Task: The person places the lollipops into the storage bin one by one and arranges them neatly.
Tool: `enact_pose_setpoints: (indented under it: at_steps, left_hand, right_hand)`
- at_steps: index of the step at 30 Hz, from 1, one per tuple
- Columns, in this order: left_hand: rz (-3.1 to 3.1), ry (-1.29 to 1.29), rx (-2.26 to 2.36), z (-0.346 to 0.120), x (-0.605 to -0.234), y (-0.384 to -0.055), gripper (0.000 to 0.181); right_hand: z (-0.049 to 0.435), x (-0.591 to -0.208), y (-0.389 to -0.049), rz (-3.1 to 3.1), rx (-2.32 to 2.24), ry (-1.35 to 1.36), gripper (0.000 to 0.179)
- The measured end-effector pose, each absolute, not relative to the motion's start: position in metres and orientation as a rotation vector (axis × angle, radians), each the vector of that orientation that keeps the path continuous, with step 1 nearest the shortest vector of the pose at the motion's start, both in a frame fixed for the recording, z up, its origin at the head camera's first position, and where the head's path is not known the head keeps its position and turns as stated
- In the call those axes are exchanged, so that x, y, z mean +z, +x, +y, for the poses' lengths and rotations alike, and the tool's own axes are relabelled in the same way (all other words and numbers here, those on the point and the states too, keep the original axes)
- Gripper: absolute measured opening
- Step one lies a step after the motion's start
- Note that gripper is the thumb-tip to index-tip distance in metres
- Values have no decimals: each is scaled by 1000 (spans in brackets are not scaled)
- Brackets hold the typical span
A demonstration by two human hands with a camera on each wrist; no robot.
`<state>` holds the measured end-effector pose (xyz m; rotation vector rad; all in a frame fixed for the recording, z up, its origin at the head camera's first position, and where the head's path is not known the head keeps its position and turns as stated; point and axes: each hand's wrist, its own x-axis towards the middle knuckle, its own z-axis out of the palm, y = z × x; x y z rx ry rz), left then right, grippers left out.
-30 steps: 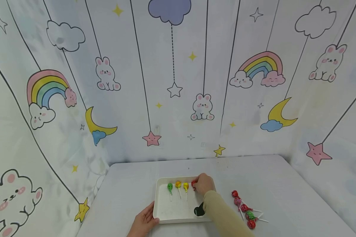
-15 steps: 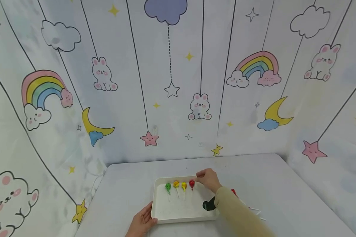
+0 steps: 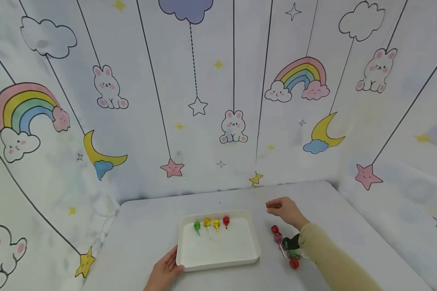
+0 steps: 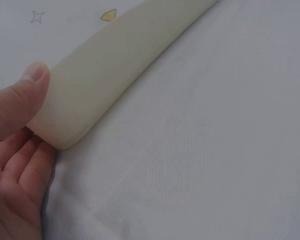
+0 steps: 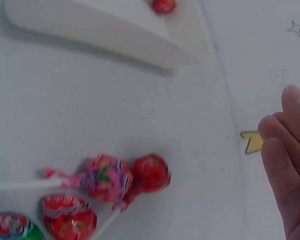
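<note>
A white rectangular tray (image 3: 218, 248) sits on the table. Along its back lie a green lollipop (image 3: 197, 226), an orange-yellow lollipop (image 3: 207, 222), a yellow lollipop (image 3: 216, 224) and a red lollipop (image 3: 226, 220), sticks toward me. My left hand (image 3: 163, 270) holds the tray's near left corner, thumb (image 4: 32, 92) on one wall and fingers around the other side. Right of the tray, my right hand (image 3: 287, 212) hovers with nothing in it, its fingers (image 5: 282, 170) extended close together. Below it is a pile of wrapped lollipops (image 3: 278, 237), partly hidden by my right forearm.
A white-covered table (image 3: 149, 226) carries everything. Behind it hangs a pale cloth backdrop (image 3: 145, 121) printed with bunnies, rainbows and stars. A dark wrist-camera piece (image 3: 291, 242) sits at my right wrist, over the pile.
My right hand has let go of the red lollipop and moved right, out of the tray, to above the loose pile. My left hand stays at the tray corner. The head view has shifted.
</note>
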<state>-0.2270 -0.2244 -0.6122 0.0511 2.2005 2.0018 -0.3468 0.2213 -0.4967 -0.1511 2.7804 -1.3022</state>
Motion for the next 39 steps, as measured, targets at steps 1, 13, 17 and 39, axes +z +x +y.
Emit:
enact_pose_setpoints:
  at_steps: [1,13,17,39]
  left_hand:
    - [2198,45,2002,-225,-611,-227,85]
    - [2147,56,2019,-225,-606,-224,88]
    - [2145,55,2021,-224,-607,-225,88]
    - [2117,49,2009,-227,-608,-226,89]
  right_hand:
    - [225,-498,-347,2815,-1242,-164,29]
    - [234,-536,-344,2887,-865,-108,25]
    - [234,-538,-344,2897,-797,-127,24]
    - [233,-541,-343,2933,-703,-201,11]
